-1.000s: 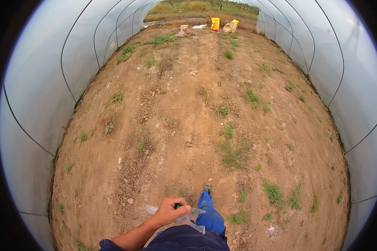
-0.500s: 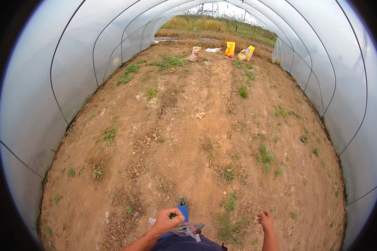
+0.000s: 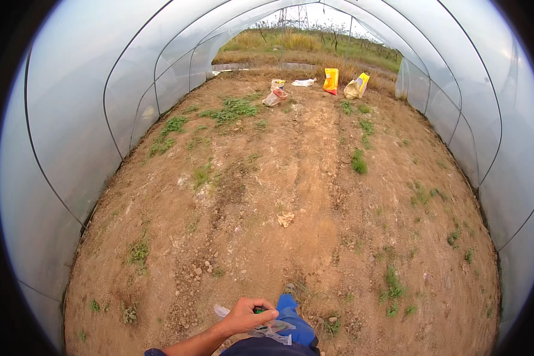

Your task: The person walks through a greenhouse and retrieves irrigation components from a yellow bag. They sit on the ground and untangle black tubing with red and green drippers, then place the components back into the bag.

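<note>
My left hand (image 3: 248,315) is closed in front of my body, its fingers curled round the top of a clear plastic bag (image 3: 276,327). A bit of dark green shows between thumb and fingers; what it is I cannot make out. The bag hangs against my dark top, and its contents are mostly hidden by the hand. Beyond it my leg in blue trousers (image 3: 296,323) reaches forward over the soil. No part of my right hand appears in the picture.
Bare brown soil (image 3: 314,237) with weed patches (image 3: 234,110) runs between curved plastic tunnel walls (image 3: 71,136). Far ahead stand a yellow and red sack (image 3: 330,81), a beige and yellow sack (image 3: 356,87), and a whitish-red bag (image 3: 275,95). A white bag (image 3: 304,82) lies flat.
I have moved forward: the sacks and weeds look nearer. My right hand has dropped out of the picture. The blue-trousered leg has swung ahead, and my left hand still grips the bag.
</note>
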### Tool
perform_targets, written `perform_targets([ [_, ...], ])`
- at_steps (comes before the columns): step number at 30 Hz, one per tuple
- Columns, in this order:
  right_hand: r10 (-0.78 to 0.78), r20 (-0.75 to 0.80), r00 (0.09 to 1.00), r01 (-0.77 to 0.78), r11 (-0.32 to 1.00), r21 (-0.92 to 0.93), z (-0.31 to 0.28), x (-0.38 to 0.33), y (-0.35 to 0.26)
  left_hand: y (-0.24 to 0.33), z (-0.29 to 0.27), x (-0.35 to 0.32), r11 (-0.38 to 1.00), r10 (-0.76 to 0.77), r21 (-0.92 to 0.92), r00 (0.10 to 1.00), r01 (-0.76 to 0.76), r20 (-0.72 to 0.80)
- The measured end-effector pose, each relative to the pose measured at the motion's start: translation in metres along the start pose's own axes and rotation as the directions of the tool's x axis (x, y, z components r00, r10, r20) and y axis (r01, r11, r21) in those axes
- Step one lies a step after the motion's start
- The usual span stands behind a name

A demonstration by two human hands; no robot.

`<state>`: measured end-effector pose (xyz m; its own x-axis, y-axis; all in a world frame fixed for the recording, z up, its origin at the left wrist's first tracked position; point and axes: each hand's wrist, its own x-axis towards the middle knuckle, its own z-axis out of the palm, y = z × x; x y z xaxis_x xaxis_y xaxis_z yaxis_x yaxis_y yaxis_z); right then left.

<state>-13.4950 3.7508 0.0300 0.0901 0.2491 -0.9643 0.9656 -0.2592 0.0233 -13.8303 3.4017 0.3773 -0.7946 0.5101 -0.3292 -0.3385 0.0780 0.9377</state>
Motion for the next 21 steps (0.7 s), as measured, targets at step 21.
perform_targets([
  [21,-0.283,-0.079,0.956,0.263,0.944,-0.200,-0.005,-0.069,-0.934,0.265,-0.301,0.730,0.995,0.036,-0.079,0.940,-0.067,-0.341],
])
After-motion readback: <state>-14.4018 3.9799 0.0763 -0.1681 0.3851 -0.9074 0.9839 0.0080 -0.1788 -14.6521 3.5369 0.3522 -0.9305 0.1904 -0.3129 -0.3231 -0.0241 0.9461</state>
